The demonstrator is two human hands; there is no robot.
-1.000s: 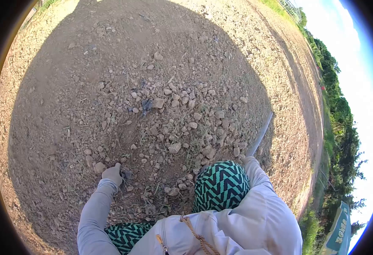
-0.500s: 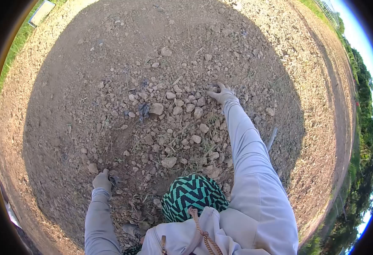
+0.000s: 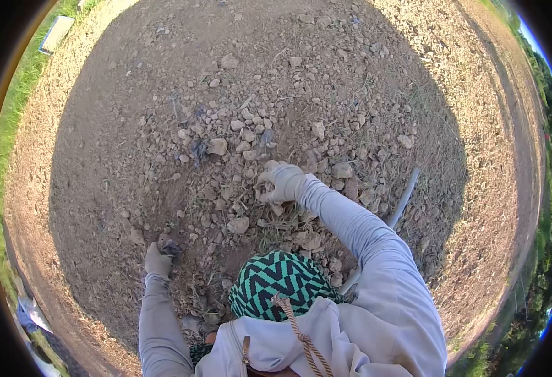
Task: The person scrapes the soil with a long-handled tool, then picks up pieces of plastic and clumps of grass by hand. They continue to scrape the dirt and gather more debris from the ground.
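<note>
My right hand (image 3: 281,181), in a pale glove, is over the stones in the middle of the stony ground, its fingers curled down around something I cannot make out. Just beyond it lie several stones (image 3: 217,146) and a dark scrap (image 3: 198,151). At the lower left my left hand (image 3: 158,259) is closed at the soil, against a dark crumpled thing (image 3: 170,248). What its fingers hold is too small to tell. My knee in green and black zigzag cloth (image 3: 280,283) is between my arms.
A grey pipe or stick (image 3: 405,198) lies slanting under my right forearm. Larger stones (image 3: 342,170) are scattered to the right of my hand. At the far upper left a pale board (image 3: 56,34) lies on grass. Trees line the right edge.
My right hand has come back toward me and left, its spread fingers now curled. Stones where it was have been shifted, baring soil. My left hand has stayed near the same place; the view has shifted slightly.
</note>
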